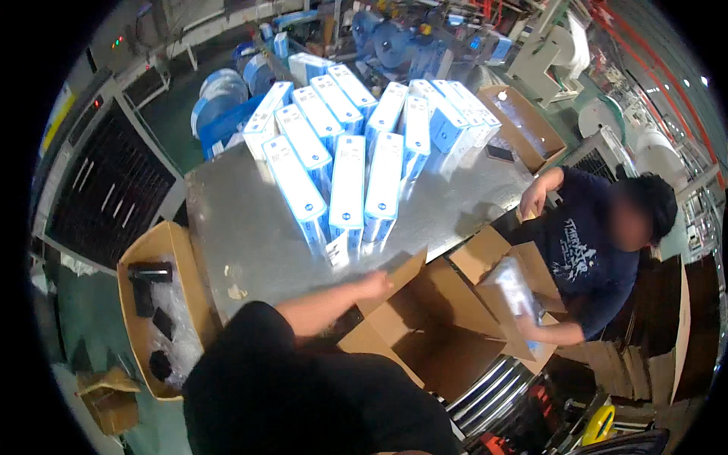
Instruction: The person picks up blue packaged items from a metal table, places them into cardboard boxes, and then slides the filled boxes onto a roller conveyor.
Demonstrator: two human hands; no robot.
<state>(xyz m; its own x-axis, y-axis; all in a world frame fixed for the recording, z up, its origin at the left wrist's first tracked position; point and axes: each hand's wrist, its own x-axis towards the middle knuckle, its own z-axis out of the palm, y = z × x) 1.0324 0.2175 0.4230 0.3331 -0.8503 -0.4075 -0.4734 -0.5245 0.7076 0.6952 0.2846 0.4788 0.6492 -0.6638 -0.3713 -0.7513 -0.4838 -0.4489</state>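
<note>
We note left hand (pixel 374 286) at flap (pixel 403 282) of open carton (pixel 453 297), centre frame; blurred, so we cannot tell its grip. Right hand hidden. Boxes (pixel 348 180) upper centre.

Matt cardboard carton (pixel 459 297), shiny metal tabletop (pixel 239 220), smooth semi-glossy boxes (pixel 348 182)

And it's black all across the near side: a plain, matte top (pixel 334 406), broad and rounded in its outline! Over on the left, the sleeve (pixel 243 341), every bit as dark, cut wide and short, stopping at a curved edge. Out of it comes a bare forearm (pixel 322 305), and there's the left hand (pixel 374 285), bare too, its outline smeared by blur!
</note>
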